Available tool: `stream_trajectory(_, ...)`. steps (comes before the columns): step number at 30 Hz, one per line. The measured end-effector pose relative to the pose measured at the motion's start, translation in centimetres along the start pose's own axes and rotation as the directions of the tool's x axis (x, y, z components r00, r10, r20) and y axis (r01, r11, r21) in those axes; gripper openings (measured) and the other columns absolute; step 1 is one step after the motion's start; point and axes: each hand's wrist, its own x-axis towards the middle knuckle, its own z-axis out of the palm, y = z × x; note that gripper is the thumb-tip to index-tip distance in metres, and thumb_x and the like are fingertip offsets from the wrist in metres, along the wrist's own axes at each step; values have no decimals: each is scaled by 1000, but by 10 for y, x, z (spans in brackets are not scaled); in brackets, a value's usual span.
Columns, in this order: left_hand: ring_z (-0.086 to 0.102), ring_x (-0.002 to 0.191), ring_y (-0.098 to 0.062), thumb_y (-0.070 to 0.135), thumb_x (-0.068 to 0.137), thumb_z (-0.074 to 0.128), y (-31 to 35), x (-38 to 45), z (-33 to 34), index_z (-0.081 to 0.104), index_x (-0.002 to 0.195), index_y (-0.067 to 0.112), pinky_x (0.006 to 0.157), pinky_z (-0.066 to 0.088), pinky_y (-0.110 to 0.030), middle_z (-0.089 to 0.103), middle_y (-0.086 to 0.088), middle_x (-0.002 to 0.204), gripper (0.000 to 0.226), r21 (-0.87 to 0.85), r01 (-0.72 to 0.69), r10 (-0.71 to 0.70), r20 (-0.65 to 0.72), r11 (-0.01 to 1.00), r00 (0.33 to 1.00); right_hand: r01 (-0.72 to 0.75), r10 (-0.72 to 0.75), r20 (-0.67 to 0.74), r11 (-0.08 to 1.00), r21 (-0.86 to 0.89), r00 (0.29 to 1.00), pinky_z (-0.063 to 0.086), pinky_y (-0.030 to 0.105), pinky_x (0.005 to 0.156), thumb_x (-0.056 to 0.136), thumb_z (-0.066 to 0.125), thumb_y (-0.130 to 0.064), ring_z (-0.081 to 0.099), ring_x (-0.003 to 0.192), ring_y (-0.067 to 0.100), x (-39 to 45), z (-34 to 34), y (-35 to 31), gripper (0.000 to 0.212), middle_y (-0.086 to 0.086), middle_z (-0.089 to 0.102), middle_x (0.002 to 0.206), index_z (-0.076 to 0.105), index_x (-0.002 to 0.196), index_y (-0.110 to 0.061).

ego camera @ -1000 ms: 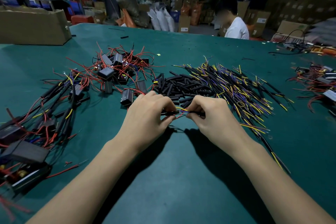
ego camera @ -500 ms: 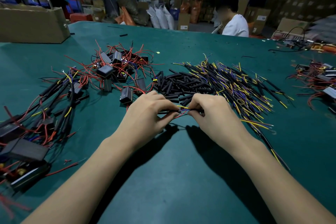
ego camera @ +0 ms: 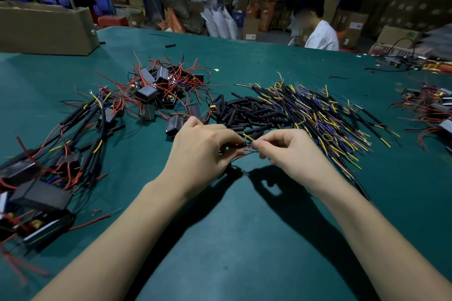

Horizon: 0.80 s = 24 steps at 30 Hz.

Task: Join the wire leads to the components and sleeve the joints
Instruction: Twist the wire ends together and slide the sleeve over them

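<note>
Green felt covers the worktop (ego camera: 244,239). Above its middle the left hand (ego camera: 203,154) and right hand (ego camera: 291,151) meet, each with fingers pinched on thin leads (ego camera: 248,145) of red, blue and yellow, a short black sleeve at the left fingertips. Just behind lie loose sleeves (ego camera: 249,112), with cut wires (ego camera: 325,115) to their right. Black components (ego camera: 156,93) with red leads lie behind the left hand, and sleeved assemblies (ego camera: 73,134) at far left.
</note>
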Motion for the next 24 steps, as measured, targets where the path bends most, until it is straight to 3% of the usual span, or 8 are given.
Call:
stream_trajectory(5,67,85,-15,17,80,74,-3,2,-1,73,97,21,80,40,-37,73,8,91,17,-96,40,-26,139,995,990,-33,33,-14,999,-11,999,38,26,61,84,70,-16,50,62,11,1,0,3,15,2,64,65,70,70,-11)
stream_trajectory(13,66,80,-14,20,85,71,-3,0,5,76,93,23,80,36,-41,74,8,85,10,-194,41,-24,93,980,995,-30,32,67,999,-27,997,34,26,57,86,67,-17,44,59,11,0,-2,2,16,-1,60,63,70,70,-14)
stream_trajectory(19,65,79,-10,20,86,70,-3,0,5,76,93,23,75,31,-37,73,10,86,10,-174,18,-8,58,985,998,-29,16,109,993,116,994,37,10,51,88,66,-10,47,49,2,0,-7,1,8,-8,64,58,70,81,-9)
stream_trajectory(24,62,77,-12,20,85,71,-3,0,7,76,92,23,71,34,-38,69,6,86,9,-187,3,4,37,982,999,-49,28,127,984,169,992,41,16,58,92,59,-7,51,55,8,1,-10,1,10,-1,66,66,66,85,-10)
